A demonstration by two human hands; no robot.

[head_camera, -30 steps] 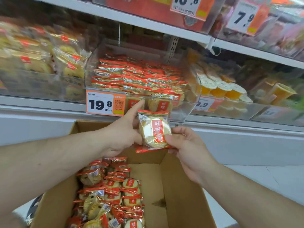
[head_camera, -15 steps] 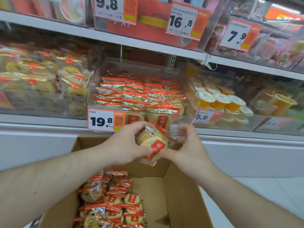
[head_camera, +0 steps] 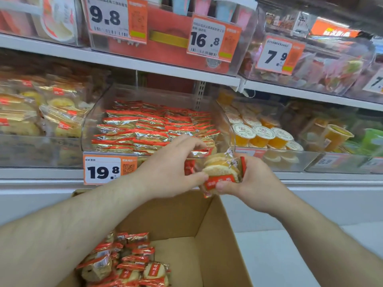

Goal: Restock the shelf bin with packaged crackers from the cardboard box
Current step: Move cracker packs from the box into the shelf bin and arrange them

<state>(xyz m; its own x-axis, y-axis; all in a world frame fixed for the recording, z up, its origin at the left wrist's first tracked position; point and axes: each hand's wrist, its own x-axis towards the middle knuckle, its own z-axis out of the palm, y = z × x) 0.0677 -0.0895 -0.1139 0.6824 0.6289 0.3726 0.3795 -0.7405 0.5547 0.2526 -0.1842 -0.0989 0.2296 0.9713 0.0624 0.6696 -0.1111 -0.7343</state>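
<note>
A small stack of red-and-clear wrapped cracker packs [head_camera: 220, 169] sits between both hands, tilted on edge, right at the front lip of the clear shelf bin [head_camera: 94, 123]. My left hand [head_camera: 170, 166] pinches the stack from the left with thumb and fingers. My right hand [head_camera: 251, 179] cups it from the right and below, thumb on the red label. The bin holds several rows of the same packs [head_camera: 153, 127]. Below, the open cardboard box [head_camera: 219, 241] has more packs [head_camera: 128, 259] heaped in its left half.
A 19.8 price tag [head_camera: 109, 168] hangs on the bin's front. Clear bins of yellow cakes [head_camera: 41, 112] stand to the left and jelly cups [head_camera: 263, 133] to the right. An upper shelf with tagged bins [head_camera: 207, 40] overhangs. White floor [head_camera: 279, 255] shows right of the box.
Both hands have lifted the packs from in front of the price tag up and right to the bin's front lip, and the stack has turned from face-on to edge-on.
</note>
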